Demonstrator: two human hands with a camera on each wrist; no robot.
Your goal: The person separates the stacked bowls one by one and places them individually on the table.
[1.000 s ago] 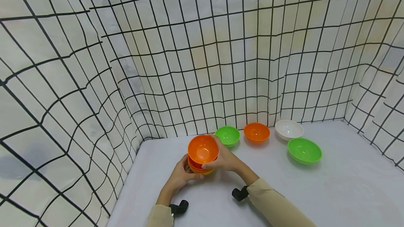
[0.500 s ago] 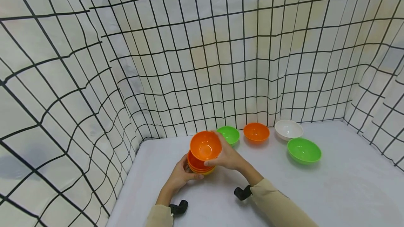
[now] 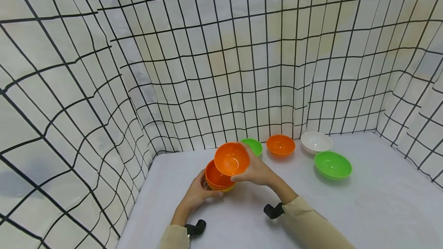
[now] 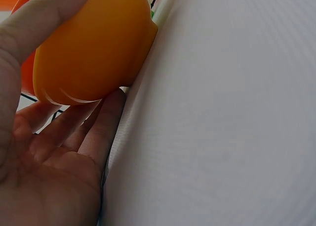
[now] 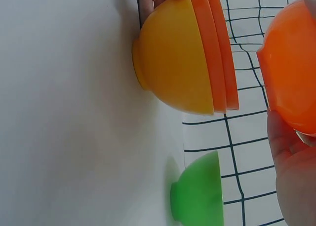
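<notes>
My right hand [image 3: 259, 171] grips an orange bowl [image 3: 232, 158] by its side, thumb at the near rim. This bowl is raised and tilted, its opening facing me. Just below and left of it stands a stack of nested bowls, a yellow bowl [image 5: 170, 58] at the bottom with orange bowls [image 5: 217, 53] inside it. On the left of the stack, my left hand [image 3: 199, 194] holds it between thumb and fingers. In the left wrist view the yellow bowl [image 4: 98, 48] rests on the table, fingers under its curved side.
Along the back of the white table [image 3: 294, 210] stand a green bowl [image 3: 254, 147], another orange bowl [image 3: 281, 145] and a white bowl [image 3: 316, 142]. A larger green bowl [image 3: 333, 165] sits at the right. A white wall [image 3: 256, 68] with black grid lines rises behind.
My right hand has lifted the orange bowl off the stack, moving it up and to the right. The orange bowl beneath shows more. My left hand stays in place on the stack.
</notes>
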